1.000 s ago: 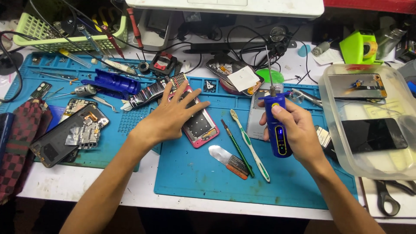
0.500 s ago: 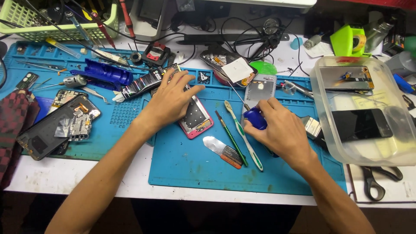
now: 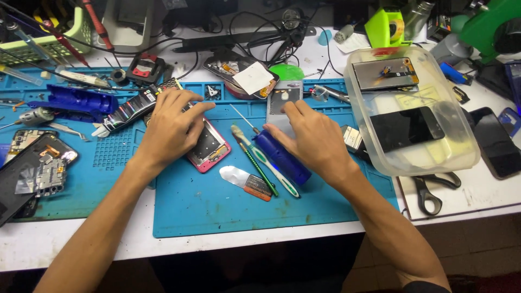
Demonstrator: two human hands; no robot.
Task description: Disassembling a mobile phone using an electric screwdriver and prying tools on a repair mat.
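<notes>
Here, pink-framed opened phone (image 3: 209, 149).

Left hand (image 3: 172, 126) flat, fingers spread, right hand (image 3: 313, 142) palm down (both forearms bare)

There is one camera, worn on the head. It looks down and forward from close above the counter (image 3: 228, 247), with both arms reaching up from the bottom edge.

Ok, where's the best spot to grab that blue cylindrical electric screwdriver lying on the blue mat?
Probably the blue cylindrical electric screwdriver is best gripped around its lower barrel, from above. It lies flat and diagonal, thin bit up-left; the right hand covers its upper side, leaving the rounded end free.
</notes>
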